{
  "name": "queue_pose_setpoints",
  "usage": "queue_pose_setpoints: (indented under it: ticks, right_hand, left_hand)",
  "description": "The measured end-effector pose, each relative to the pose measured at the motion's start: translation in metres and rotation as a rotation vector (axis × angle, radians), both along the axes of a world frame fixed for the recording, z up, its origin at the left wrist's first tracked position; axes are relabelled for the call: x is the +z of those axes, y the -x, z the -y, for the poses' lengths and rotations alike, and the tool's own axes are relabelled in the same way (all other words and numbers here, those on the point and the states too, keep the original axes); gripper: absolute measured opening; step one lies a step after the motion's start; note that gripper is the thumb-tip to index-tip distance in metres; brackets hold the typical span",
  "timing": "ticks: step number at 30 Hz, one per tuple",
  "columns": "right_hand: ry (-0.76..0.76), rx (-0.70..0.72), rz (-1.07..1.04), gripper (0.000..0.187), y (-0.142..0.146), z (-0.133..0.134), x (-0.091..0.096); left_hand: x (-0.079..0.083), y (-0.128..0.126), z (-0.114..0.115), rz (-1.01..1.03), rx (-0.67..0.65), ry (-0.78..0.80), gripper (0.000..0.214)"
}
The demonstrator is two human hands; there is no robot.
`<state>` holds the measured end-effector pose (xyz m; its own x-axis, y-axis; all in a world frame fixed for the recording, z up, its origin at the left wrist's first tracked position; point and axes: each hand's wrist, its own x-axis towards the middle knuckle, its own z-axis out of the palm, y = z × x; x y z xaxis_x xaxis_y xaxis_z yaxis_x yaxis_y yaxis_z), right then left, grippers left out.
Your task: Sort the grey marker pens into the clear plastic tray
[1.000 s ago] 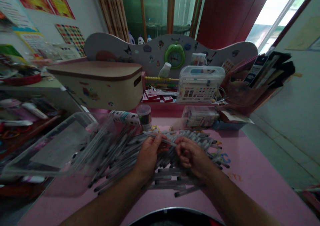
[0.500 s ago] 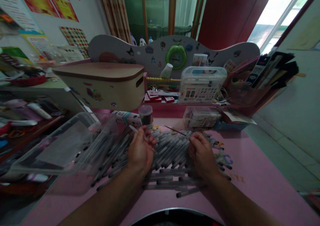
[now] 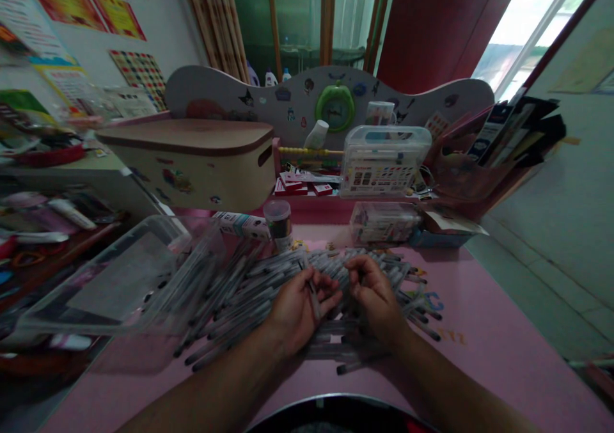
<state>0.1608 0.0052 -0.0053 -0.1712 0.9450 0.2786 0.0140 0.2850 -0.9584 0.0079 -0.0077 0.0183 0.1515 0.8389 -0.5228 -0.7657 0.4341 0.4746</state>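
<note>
My left hand (image 3: 296, 311), palm up and fingers curled, holds a slim pen barrel (image 3: 314, 295) between thumb and fingers. A dark thin line shows at the barrel's upper end. Close by on the right, my right hand (image 3: 378, 299) has its fingers bent in and pinched together; whatever they hold, if anything, is too small or hidden. Beneath and around both hands spreads a pile of clear pens (image 3: 261, 292) with dark ends, lying on the pink desk (image 3: 484, 369).
At the left stands a clear plastic bin (image 3: 115, 327). Behind the pens are a lidded jar (image 3: 278, 222), a clear box of pens (image 3: 384, 223) and a lidded cream storage box (image 3: 206, 171). A dark round container (image 3: 340, 404) shows at the near edge.
My left hand has moved right and down with the pen barrel, closer to my right hand. The thin dark refill that stuck out from my right fingers no longer shows there.
</note>
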Motion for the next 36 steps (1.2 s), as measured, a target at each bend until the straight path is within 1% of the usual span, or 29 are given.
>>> queue_pose_setpoints:
  ticks: [3, 5, 7, 9, 14, 17, 20, 23, 26, 29, 31, 34, 36]
  right_hand:
    - [-0.166, -0.11, 0.112, 0.023, 0.001, 0.002, 0.003]
    - [-0.306, -0.134, 0.201, 0.022, 0.004, 0.005, 0.006]
    - [-0.408, -0.107, 0.258, 0.022, 0.007, 0.008, 0.008]
    - [-0.455, -0.049, 0.322, 0.024, 0.009, 0.01, 0.007]
    - [-0.569, 0.101, 0.604, 0.042, 0.012, 0.007, 0.0]
    - [-0.579, 0.136, 0.694, 0.052, 0.01, 0.006, 0.0]
    - [-0.576, 0.156, 0.665, 0.058, 0.007, 0.007, 0.003]
    - [-0.504, 0.135, 0.565, 0.055, 0.002, 0.006, 0.005]
    - [-0.394, 0.033, 0.452, 0.045, -0.001, 0.003, 0.006]
    - [-0.316, -0.118, 0.332, 0.035, -0.003, -0.001, 0.006]
    - [-0.313, -0.171, 0.301, 0.031, -0.004, -0.003, 0.007]
    - [-0.338, -0.168, 0.327, 0.027, -0.005, -0.005, 0.007]
    - [-0.34, -0.145, 0.362, 0.025, -0.005, -0.005, 0.008]
  left_hand:
    - [0.001, -0.004, 0.005, 0.099, -0.098, -0.019, 0.022]
    - [0.001, -0.008, 0.008, 0.133, -0.137, -0.026, 0.02]
    - [0.001, -0.013, 0.011, 0.152, -0.136, -0.007, 0.021]
    - [0.001, -0.016, 0.012, 0.166, -0.121, 0.023, 0.024]
    - [-0.002, -0.019, 0.013, 0.215, -0.128, 0.009, 0.025]
    - [-0.005, -0.018, 0.012, 0.222, -0.093, -0.003, 0.023]
    - [-0.006, -0.017, 0.011, 0.244, -0.071, 0.022, 0.023]
    - [-0.004, -0.017, 0.011, 0.229, -0.048, 0.066, 0.025]
    - [0.0, -0.015, 0.01, 0.195, -0.03, 0.1, 0.027]
    - [0.011, -0.009, 0.008, 0.115, -0.051, 0.098, 0.025]
    - [0.026, 0.0, 0.007, 0.025, -0.074, 0.029, 0.022]
    - [0.058, 0.023, 0.008, -0.154, -0.068, -0.193, 0.013]
    - [0.079, 0.048, 0.011, -0.334, -0.051, -0.355, 0.008]
